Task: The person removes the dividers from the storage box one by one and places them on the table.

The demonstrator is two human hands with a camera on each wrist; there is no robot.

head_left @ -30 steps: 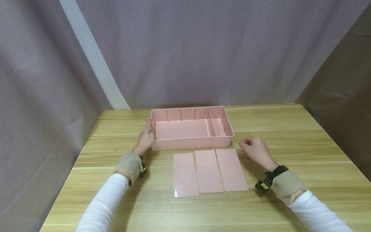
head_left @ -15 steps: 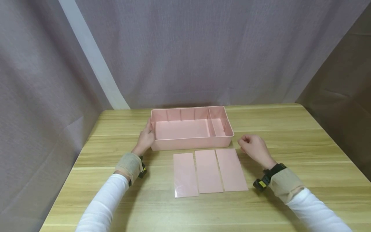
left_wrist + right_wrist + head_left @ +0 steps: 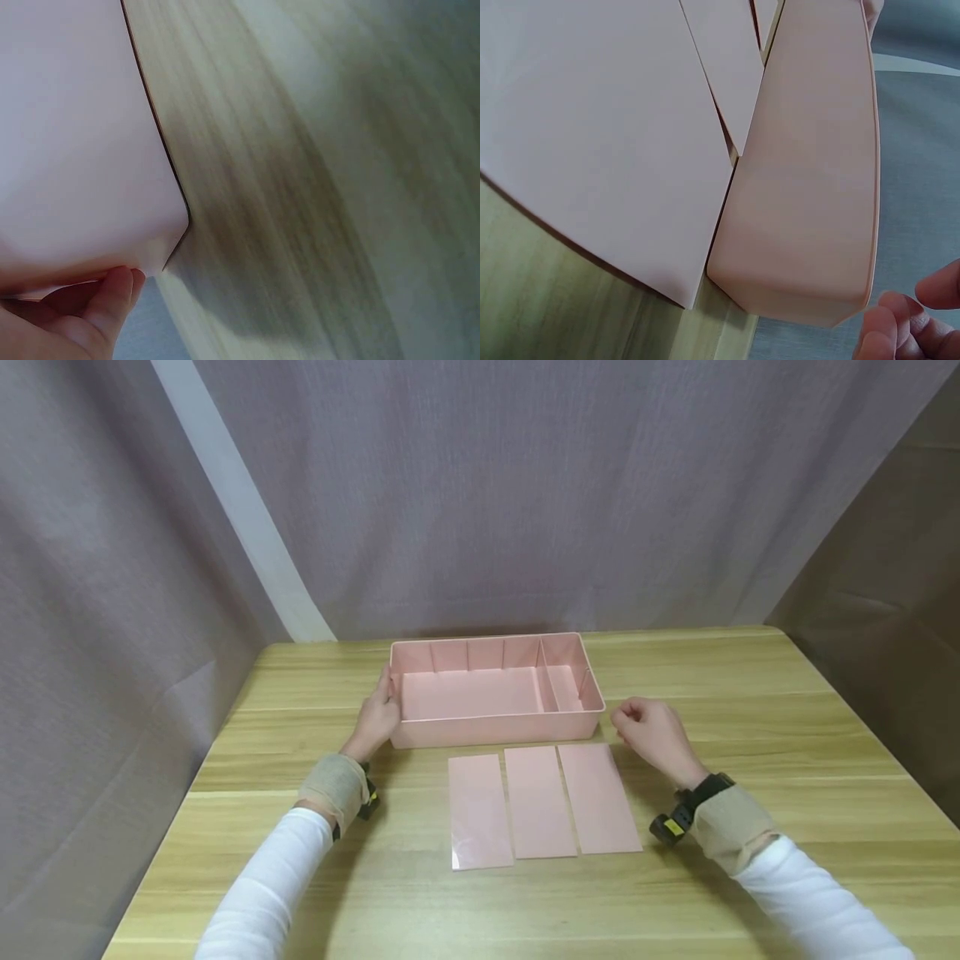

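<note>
Your left hand [image 3: 377, 717] is on the short left end of the pink tray [image 3: 495, 731], fingers curled over the wall, prob to keep it from sliding on the worktop [image 3: 750, 693]. Tray sits at the far middle w/ one divider already in at its right end. Three flat pink panels [image 3: 542, 803] lie side by side just in front of it, easy reach. Your right hand [image 3: 651, 732] is near the tray's right corner, fingers loosely curled, holding nothing, not touching afaict.
</note>
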